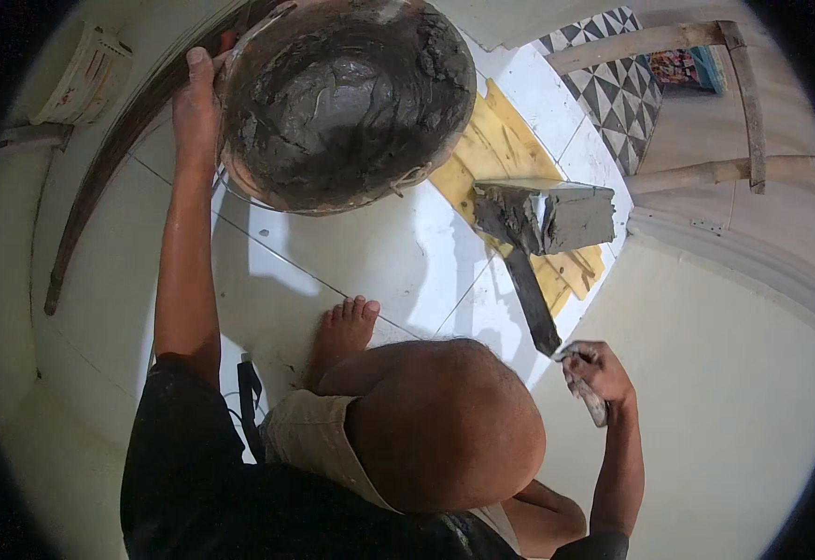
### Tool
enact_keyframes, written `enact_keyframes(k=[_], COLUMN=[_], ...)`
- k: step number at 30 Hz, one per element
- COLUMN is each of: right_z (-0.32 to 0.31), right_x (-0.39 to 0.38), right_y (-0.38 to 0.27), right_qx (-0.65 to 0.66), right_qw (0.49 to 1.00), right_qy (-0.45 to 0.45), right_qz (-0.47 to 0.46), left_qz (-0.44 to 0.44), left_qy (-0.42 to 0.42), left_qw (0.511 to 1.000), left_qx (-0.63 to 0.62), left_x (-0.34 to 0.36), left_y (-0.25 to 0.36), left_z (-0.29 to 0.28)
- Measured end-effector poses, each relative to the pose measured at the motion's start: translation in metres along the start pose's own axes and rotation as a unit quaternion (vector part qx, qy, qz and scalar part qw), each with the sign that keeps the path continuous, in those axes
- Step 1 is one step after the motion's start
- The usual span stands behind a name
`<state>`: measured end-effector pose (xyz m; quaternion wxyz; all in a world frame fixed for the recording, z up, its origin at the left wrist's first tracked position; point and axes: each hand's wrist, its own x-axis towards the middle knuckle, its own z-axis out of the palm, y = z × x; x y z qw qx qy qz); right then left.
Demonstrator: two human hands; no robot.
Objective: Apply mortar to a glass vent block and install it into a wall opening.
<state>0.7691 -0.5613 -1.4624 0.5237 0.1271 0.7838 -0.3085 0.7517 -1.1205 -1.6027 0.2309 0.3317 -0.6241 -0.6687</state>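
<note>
My left hand (196, 117) grips the side of a wide round tub (286, 198), its thumb pointing up and its other fingers mostly hidden. The tub is tilted toward me and holds wet dark-grey mortar (333, 103), smeared up its walls. To the right, my right hand (600, 371) is closed round the handle of a trowel (533, 303), whose long blade is coated in grey mortar. The blade's far end meets a flat, roughly rectangular grey piece (580, 219) with thick mortar on its left part. Whether mortar covers all of that piece, I cannot tell.
Yellow boards (501, 140) lie on white floor tiles (323, 252) beneath the grey piece. A bundle of long dark rods (99, 215) curves along the left, near a white bucket (85, 75). Wooden poles (753, 103) stand at upper right, beside black-and-white patterned tiles (613, 93).
</note>
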Motion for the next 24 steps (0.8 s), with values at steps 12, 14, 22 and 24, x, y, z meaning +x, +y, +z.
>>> enact_keyframes(k=[12, 14, 22, 24], right_z=[0.086, 0.087, 0.096, 0.091], right_x=[0.105, 0.119, 0.092, 0.078], right_y=[-0.026, -0.024, -0.035, -0.033], right_qx=[-0.019, 0.003, 0.156, 0.139], right_qw=[0.985, 0.985, 0.944, 0.939], right_qy=[0.086, 0.123, 0.192, 0.194], right_qz=[-0.148, -0.125, -0.216, -0.249], left_qz=[0.003, 0.000, -0.011, 0.011], left_qy=[-0.039, -0.041, -0.023, -0.052], left_qw=[0.999, 0.999, 1.000, 0.998], left_qx=[-0.013, -0.012, -0.016, -0.031], left_x=[-0.006, -0.008, 0.006, 0.016], left_y=[0.002, 0.003, -0.012, -0.023], left_z=[0.001, 0.004, -0.008, -0.011])
